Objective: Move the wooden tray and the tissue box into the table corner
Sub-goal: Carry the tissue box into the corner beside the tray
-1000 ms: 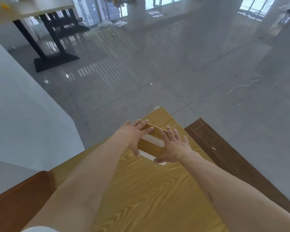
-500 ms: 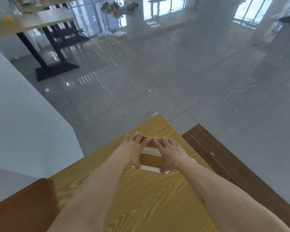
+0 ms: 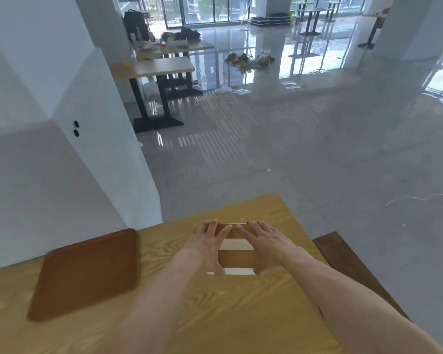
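The tissue box [image 3: 237,254], wood-coloured with a white slot on top and a white base, stands on the yellow wooden table [image 3: 215,315] a little short of its far corner. My left hand [image 3: 207,247] clasps the box's left side and my right hand [image 3: 267,247] clasps its right side, fingers spread over the top edges. The dark brown wooden tray [image 3: 87,272] lies flat on the table to the left, against the wall side, apart from both hands.
A white wall and pillar [image 3: 62,149] border the table's left side. A dark brown bench [image 3: 348,264] runs along the table's right edge. Beyond the corner lies grey tiled floor, with other tables [image 3: 156,70] and scattered litter farther back.
My view has tilted up and left, so the tray now shows. Both hands have closed in on the box's sides; the box sits squarer to me, still near the corner.
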`<state>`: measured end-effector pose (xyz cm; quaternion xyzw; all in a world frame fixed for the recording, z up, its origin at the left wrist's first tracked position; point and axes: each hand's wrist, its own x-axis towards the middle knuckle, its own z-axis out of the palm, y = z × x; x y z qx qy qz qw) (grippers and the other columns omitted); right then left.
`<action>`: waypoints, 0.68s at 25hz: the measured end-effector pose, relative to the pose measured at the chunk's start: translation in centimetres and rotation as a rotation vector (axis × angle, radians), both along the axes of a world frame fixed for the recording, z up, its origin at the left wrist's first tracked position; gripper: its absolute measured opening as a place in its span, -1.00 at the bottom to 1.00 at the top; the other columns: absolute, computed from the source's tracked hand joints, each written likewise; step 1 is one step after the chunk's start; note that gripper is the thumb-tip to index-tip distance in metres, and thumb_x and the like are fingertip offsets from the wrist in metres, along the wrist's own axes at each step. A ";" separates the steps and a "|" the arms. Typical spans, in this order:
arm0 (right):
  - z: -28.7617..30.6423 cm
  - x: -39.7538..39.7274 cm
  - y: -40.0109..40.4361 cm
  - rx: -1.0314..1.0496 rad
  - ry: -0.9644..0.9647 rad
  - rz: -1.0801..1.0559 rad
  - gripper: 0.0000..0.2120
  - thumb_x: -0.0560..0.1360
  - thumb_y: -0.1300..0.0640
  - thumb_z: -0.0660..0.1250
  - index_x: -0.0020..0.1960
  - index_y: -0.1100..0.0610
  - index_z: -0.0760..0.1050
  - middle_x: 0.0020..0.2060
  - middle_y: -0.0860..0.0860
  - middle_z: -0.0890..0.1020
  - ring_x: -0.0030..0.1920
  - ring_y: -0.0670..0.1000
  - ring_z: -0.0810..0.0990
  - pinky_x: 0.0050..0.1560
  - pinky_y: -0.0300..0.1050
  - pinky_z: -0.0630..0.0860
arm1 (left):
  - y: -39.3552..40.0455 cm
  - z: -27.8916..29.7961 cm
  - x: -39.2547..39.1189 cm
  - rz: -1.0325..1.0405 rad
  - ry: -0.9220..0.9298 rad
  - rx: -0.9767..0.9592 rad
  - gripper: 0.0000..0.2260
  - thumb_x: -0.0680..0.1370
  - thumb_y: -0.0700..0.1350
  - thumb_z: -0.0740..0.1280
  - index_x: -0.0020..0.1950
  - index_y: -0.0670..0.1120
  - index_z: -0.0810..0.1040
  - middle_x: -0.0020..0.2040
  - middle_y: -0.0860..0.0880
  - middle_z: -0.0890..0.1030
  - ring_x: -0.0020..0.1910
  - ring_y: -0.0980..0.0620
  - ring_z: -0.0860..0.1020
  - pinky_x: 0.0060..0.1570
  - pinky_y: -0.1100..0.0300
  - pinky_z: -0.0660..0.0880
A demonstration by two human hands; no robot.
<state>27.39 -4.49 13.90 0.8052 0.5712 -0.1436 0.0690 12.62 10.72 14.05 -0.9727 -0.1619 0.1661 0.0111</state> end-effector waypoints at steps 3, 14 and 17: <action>0.7 -2.7 -0.2 0.018 -0.007 0.112 0.28 0.20 -0.11 0.58 0.57 -0.08 -0.28 0.59 0.11 -0.05 0.56 0.16 -0.09 0.53 0.11 0.06 | -1.6 0.8 -4.6 0.109 -0.021 -0.022 0.10 0.28 0.33 0.44 0.59 0.12 -0.17 0.55 -0.13 0.01 0.53 -0.22 0.02 0.47 -0.17 0.06; 0.7 -14.5 -2.0 0.051 0.009 0.550 0.23 0.21 -0.18 0.53 0.56 -0.11 -0.28 0.60 0.09 -0.05 0.56 0.17 -0.06 0.51 0.15 0.10 | -10.7 0.6 -21.7 0.482 -0.049 0.035 0.08 0.24 0.38 0.39 0.57 0.14 -0.17 0.53 -0.08 0.05 0.48 -0.22 0.09 0.44 -0.12 0.13; 1.1 -19.3 -0.9 0.076 0.029 0.666 0.22 0.21 -0.19 0.52 0.57 -0.11 -0.26 0.60 0.08 -0.05 0.56 0.16 -0.06 0.51 0.15 0.11 | -12.1 1.2 -27.2 0.603 -0.058 0.079 0.09 0.22 0.40 0.40 0.56 0.15 -0.15 0.49 -0.05 0.09 0.44 -0.22 0.14 0.43 -0.14 0.14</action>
